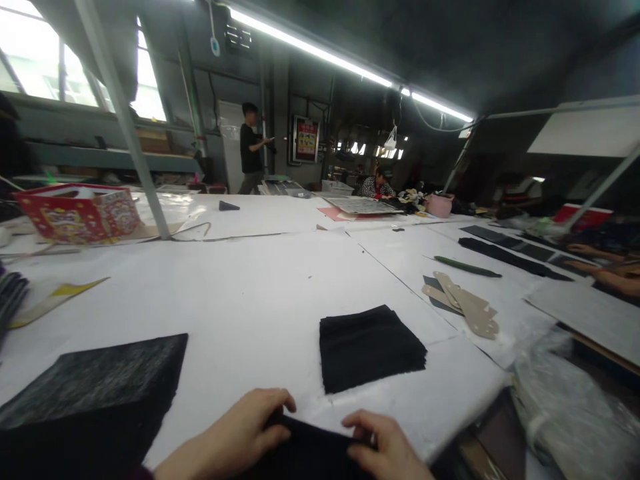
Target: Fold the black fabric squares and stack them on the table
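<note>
At the bottom edge, my left hand (pixel 240 433) and my right hand (pixel 383 447) both pinch a piece of black fabric (pixel 310 450) lying on the white table (pixel 250 293). Fingers of each hand curl over its far edge. Just beyond them sits a neat stack of black fabric squares (pixel 367 347). A larger pile of dark grey felt-like sheets (pixel 90 393) lies to the left of my left hand.
Tan cardboard patterns (pixel 465 307) and a green strip (pixel 467 267) lie at the right, with black strips (pixel 510 257) farther back. A red printed box (pixel 77 213) stands at far left by a slanted pole (pixel 125 120). A co-worker's arms (pixel 607 267) rest at the right edge. People stand and sit in the background.
</note>
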The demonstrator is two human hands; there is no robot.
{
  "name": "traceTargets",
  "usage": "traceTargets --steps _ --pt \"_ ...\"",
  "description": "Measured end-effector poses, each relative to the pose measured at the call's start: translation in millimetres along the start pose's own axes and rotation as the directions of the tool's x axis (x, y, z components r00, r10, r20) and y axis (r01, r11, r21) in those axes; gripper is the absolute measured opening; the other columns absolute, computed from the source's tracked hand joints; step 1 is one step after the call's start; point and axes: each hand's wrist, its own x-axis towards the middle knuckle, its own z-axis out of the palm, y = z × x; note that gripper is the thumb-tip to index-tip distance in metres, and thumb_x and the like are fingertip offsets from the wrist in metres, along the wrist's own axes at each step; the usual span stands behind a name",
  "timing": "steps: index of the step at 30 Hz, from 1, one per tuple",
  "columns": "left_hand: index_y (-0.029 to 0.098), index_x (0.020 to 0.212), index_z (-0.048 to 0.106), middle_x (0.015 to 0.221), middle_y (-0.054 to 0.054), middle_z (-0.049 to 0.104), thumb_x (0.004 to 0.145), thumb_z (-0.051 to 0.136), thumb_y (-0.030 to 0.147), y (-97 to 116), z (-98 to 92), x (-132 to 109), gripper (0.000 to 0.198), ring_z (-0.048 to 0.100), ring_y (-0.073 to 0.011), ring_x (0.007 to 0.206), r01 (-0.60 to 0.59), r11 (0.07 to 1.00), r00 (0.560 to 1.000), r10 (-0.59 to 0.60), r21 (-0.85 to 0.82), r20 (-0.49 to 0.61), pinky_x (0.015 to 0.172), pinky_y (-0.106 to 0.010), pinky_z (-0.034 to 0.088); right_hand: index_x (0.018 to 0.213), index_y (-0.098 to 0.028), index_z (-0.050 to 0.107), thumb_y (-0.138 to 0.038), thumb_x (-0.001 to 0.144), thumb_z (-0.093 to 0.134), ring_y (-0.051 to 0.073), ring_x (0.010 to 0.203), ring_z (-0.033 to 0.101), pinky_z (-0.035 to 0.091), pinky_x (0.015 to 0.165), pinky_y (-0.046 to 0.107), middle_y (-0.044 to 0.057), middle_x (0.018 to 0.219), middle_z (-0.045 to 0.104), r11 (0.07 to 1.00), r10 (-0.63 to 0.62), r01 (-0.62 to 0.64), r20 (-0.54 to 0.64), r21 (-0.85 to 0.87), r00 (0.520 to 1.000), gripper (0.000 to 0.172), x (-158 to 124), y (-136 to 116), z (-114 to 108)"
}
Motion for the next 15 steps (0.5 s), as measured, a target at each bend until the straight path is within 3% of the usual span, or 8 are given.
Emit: traceTargets --steps 2,4,6,8,11,15 --pt "0.023 0.091 0.065 0.088 0.001 0.069 0.079 0.061 0.029 15 9.7 35 0.015 0.061 -0.0176 0.082 0.014 0.996 1.000 -0.014 -0.089 -0.005 0.073 -0.027 0.044 0.105 -0.023 0.069 -0.021 0.075 0.057 0.019 0.082 0.063 0.047 0.072 0.026 0.000 0.090 0.069 0.999 0.028 -0.029 -0.027 -0.030 0.999 0.032 21 -2 -58" --pt "0.020 0.083 0.063 0.081 0.000 0.067 0.078 0.062 0.031 29 19.0 75 0.012 0.060 -0.0181 0.077 0.012 0.993 0.993 -0.025 -0.114 -0.113 0.069 -0.029 0.043 0.096 -0.024 0.071 -0.018 0.075 0.057 0.019 0.088 0.063 0.046 0.080 0.026 -0.001 0.091 0.070 0.978 -0.034 0.026 -0.035 -0.206 0.999 0.026 50 0 -109" --pt "0.020 0.080 0.062 0.095 -0.004 0.068 0.078 0.064 0.030 39 26.7 115 0.011 0.060 -0.0211 0.092 -0.046 0.997 0.949 0.023 -0.065 -0.314 0.081 -0.032 0.045 0.097 -0.025 0.071 -0.017 0.075 0.059 0.018 0.092 0.063 0.046 0.082 0.026 0.000 0.096 0.070 0.894 -0.034 -0.010 -0.091 -0.449 0.995 0.026 82 7 -148" --pt "0.019 0.076 0.061 0.119 -0.007 0.063 0.077 0.066 0.026 43 32.6 152 0.008 0.054 -0.0250 0.113 -0.084 0.996 0.879 0.069 -0.009 -0.471 0.096 -0.037 0.041 0.099 -0.023 0.072 -0.015 0.074 0.060 0.021 0.096 0.062 0.045 0.086 0.029 0.003 0.101 0.070 0.826 -0.026 -0.073 -0.167 -0.558 0.986 0.029 113 17 -172" --pt "0.018 0.072 0.061 0.138 -0.010 0.052 0.074 0.067 0.019 39 39.0 195 0.006 0.045 -0.0292 0.128 -0.046 0.999 0.836 0.035 -0.006 -0.548 0.108 -0.043 0.034 0.103 -0.020 0.071 -0.012 0.073 0.059 0.027 0.105 0.059 0.040 0.095 0.040 0.009 0.105 0.068 0.763 -0.034 -0.156 -0.279 -0.628 0.960 0.033 154 31 -179" --pt "0.017 0.074 0.061 0.136 -0.014 0.052 0.073 0.065 0.018 24 43.2 219 0.004 0.048 -0.0311 0.124 0.026 1.000 0.831 -0.031 -0.017 -0.555 0.107 -0.045 0.035 0.134 -0.016 0.054 -0.022 0.086 0.049 0.031 0.131 0.040 0.027 0.108 0.051 0.014 0.137 0.052 0.726 -0.144 -0.160 -0.375 -0.669 0.916 0.048 182 51 -141"
